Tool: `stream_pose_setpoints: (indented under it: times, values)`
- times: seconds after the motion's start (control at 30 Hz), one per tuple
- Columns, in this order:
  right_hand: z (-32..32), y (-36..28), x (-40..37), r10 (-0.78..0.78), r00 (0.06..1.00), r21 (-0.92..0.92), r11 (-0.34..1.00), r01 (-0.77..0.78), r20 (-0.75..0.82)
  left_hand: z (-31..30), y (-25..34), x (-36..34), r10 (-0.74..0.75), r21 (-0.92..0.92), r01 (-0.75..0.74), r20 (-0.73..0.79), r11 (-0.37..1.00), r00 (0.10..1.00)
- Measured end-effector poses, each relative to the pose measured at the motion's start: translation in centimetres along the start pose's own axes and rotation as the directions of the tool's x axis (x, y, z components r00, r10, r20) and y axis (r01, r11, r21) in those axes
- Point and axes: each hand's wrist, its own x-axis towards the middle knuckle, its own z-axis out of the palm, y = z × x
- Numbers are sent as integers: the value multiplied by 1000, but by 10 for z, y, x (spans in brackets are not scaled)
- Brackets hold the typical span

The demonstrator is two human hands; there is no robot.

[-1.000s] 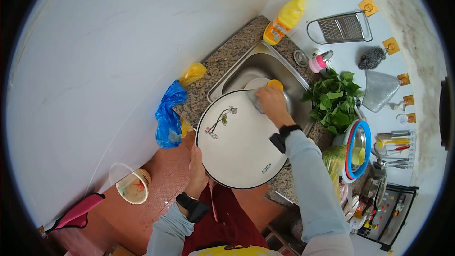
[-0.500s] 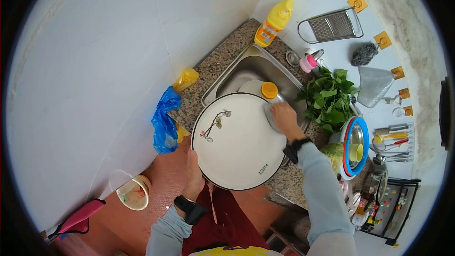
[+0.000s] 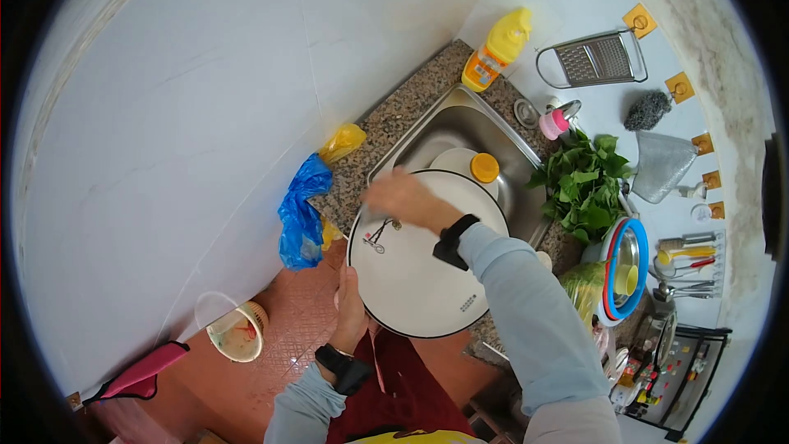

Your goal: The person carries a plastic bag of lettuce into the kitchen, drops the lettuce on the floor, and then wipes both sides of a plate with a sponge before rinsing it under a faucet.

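Note:
A large round white tray (image 3: 427,279) with a dark rim and a painted flower sprig is tilted over the near side of the sink. My left hand (image 3: 350,309) is closed on its lower left edge. Across the upper left of its face, my right hand (image 3: 404,197) is pressed down, smeared by motion. A greyish cloth (image 3: 374,215) shows faintly under its fingers; its exact kind is blurred. Beyond the tray, a container with an orange lid (image 3: 485,168) stands in the steel sink (image 3: 448,127), partly hidden.
A yellow bottle (image 3: 497,49) stands in the counter corner. Leafy greens (image 3: 585,185) and stacked basins (image 3: 629,270) line the right side. Blue and yellow plastic bags (image 3: 302,214) hang at the counter's left edge. A small bin (image 3: 237,335) sits on the floor.
My right hand has swept from the tray's right edge to its upper left, taking the grey cloth along. My left hand keeps its hold. The whole view has shifted slightly.

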Motion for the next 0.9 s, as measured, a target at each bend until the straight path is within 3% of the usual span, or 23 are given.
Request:
stream_pose_setpoints:
  times: [0.07,0.1,0.13,0.2,0.23,0.3,0.43,0.5,0.57,0.63,0.7,0.83,0.9]
  values:
    - [-3,34,-38,263,965,-131,957,-258,20,2,1,0,8,-14,-8,6,1000,1000]
    - [-19,39,-58,380,923,-146,918,-370,50,6,6,-1,86,-7,-86,42,996,995]
    - [-35,44,-80,493,866,-167,863,-476,80,12,9,-2,161,-5,-161,80,987,984]
    - [-47,33,-134,726,687,-227,672,-705,17,18,18,-6,147,4,-149,117,989,982]
    - [-56,21,-154,733,680,-235,664,-710,19,19,21,-6,151,14,-155,148,988,977]
    - [-69,-12,-188,832,553,-220,532,-818,-42,18,18,-4,107,-6,-107,139,994,985]
    - [-84,-92,-218,870,484,-115,473,-874,-99,4,-3,3,86,-102,-74,119,992,989]
    - [-91,-131,-216,802,597,-206,583,-786,-8,-2,-7,5,75,-99,-62,131,993,989]
    - [-86,-163,-217,788,601,-124,615,-779,135,2,-3,2,66,-94,-53,142,994,988]
    - [-74,-193,-203,755,641,-64,653,-755,139,14,12,-7,80,8,-81,116,997,990]
    - [-54,-220,-186,746,637,61,639,-767,196,18,14,-9,82,7,-83,118,997,990]
    - [-9,-245,-113,769,630,420,540,-730,107,9,12,-9,32,11,-34,109,999,994]
    - [2,-241,-69,778,626,453,539,-710,55,24,37,-20,-18,95,9,96,995,995]
